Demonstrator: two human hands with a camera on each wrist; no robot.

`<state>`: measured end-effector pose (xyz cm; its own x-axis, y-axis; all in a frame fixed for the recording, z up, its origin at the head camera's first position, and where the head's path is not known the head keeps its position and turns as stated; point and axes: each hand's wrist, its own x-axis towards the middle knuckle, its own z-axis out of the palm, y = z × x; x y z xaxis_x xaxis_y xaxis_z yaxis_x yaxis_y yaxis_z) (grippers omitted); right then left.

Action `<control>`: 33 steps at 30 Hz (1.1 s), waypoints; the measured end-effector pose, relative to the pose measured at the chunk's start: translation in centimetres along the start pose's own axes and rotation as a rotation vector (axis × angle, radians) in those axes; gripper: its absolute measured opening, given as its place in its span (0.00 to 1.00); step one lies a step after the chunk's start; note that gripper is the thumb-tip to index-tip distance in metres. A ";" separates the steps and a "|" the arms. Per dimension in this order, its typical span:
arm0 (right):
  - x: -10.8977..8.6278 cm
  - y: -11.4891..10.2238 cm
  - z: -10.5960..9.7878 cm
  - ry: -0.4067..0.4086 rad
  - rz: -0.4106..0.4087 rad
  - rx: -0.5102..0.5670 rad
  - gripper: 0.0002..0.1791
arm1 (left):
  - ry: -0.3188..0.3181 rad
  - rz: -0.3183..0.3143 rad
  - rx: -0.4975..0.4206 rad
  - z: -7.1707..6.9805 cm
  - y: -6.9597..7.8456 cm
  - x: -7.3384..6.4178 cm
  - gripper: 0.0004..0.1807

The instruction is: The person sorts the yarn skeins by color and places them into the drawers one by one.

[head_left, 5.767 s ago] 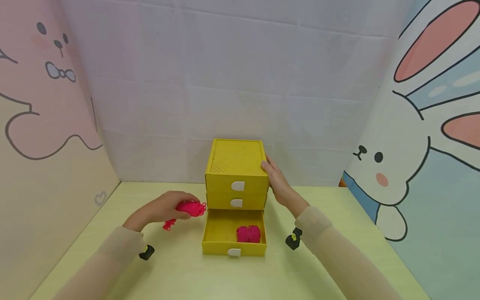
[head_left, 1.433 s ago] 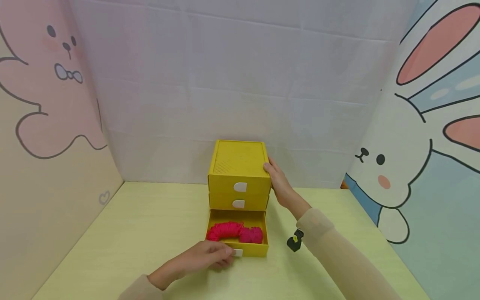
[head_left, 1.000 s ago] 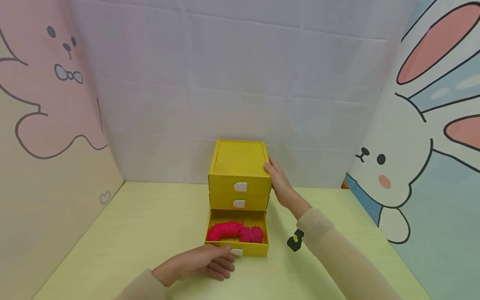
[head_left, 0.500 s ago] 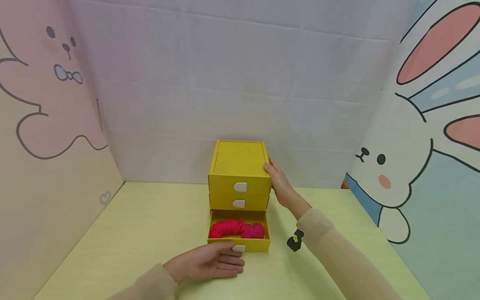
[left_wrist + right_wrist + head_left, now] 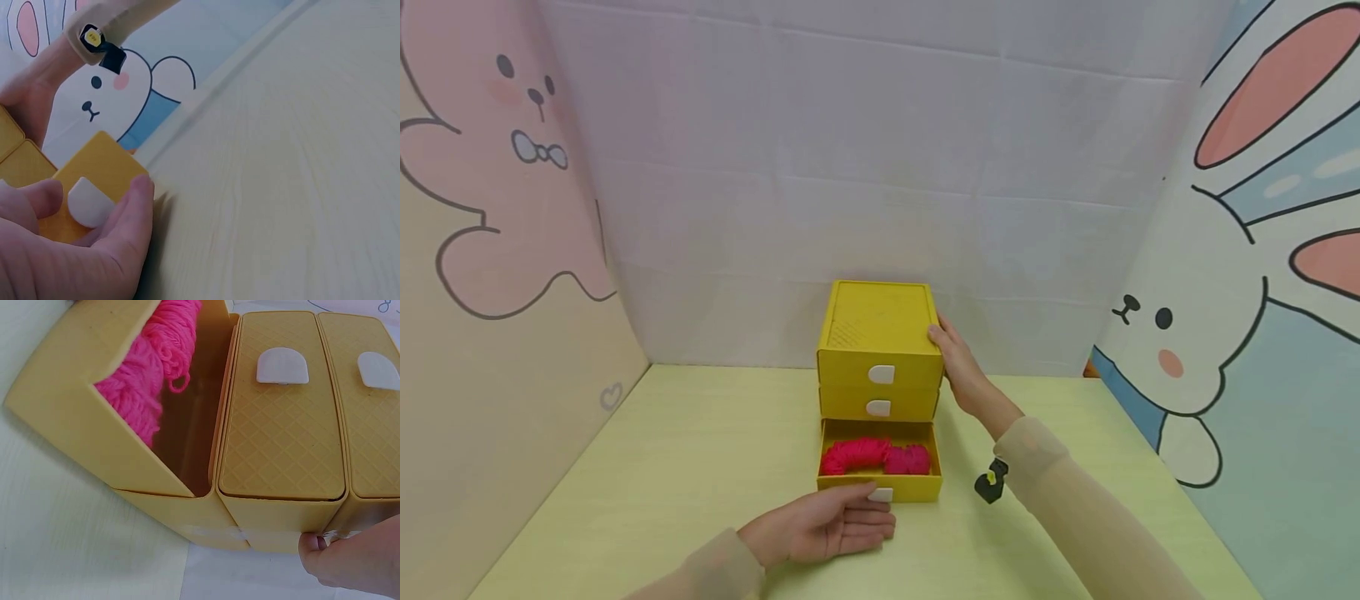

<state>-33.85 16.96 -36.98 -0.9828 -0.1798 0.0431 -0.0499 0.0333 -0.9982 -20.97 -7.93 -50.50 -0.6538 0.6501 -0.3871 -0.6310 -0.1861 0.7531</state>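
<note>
A yellow three-drawer cabinet (image 5: 880,317) with white handles stands in the middle of the table, its bottom drawer (image 5: 917,490) pulled out. Two bundles of yarn lie side by side in that drawer: a bright pink one (image 5: 856,455) on the left and a darker pink one (image 5: 907,460) on the right. My left hand (image 5: 823,523) is at the drawer front, thumb against it beside the white handle (image 5: 90,203), other fingers stretched out below. My right hand (image 5: 958,362) rests against the cabinet's right side, thumb at the top edge.
The cabinet stands on a pale yellow-green table (image 5: 715,442). Behind it hangs a white cloth (image 5: 722,217). Side panels carry a pink bear (image 5: 512,208) on the left and a white rabbit (image 5: 1187,333) on the right. A black device (image 5: 991,482) sits at my right wrist.
The bright pink yarn, earlier in my left hand, now lies in the drawer. My left hand has moved to the drawer front, and the drawer has slid slightly inward. The right hand stays in place.
</note>
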 end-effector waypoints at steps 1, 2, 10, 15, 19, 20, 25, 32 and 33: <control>0.0 0.0 0.0 0.001 0.001 0.000 0.36 | 0.006 0.005 0.003 0.0 0.0 0.0 0.36; 0.0 0.0 0.0 0.002 0.001 0.000 0.36 | 0.012 0.011 0.006 0.1 0.0 0.0 0.36; -0.1 0.2 -0.1 -0.004 -0.004 -0.006 0.36 | 0.069 0.046 0.003 -0.1 0.4 0.6 0.33; 0.1 0.3 0.0 -0.001 -0.002 -0.004 0.37 | 0.107 0.070 0.014 -0.1 0.7 1.3 0.32; 0.0 0.3 0.0 0.003 0.007 -0.008 0.37 | 0.120 0.089 0.031 -0.3 1.0 2.0 0.33; 0.0 0.3 0.0 0.003 0.009 -0.009 0.37 | 0.125 0.092 0.033 -0.3 1.1 2.1 0.33; -0.1 0.1 0.0 -0.003 0.007 -0.006 0.37 | 0.158 0.103 0.040 -0.5 1.7 2.9 0.33; -0.2 0.1 -0.1 -0.012 -0.008 -0.014 0.37 | 0.186 0.140 0.053 -0.9 2.7 4.0 0.33; -0.2 0.1 -0.1 -0.013 -0.008 -0.015 0.37 | 0.191 0.144 0.054 -1.0 2.9 4.2 0.33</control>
<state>-33.70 17.07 -37.05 -0.9800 -0.1928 0.0500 -0.0600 0.0462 -0.9971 -25.94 -6.45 -50.47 -0.8060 0.4673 -0.3634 -0.5056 -0.2241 0.8332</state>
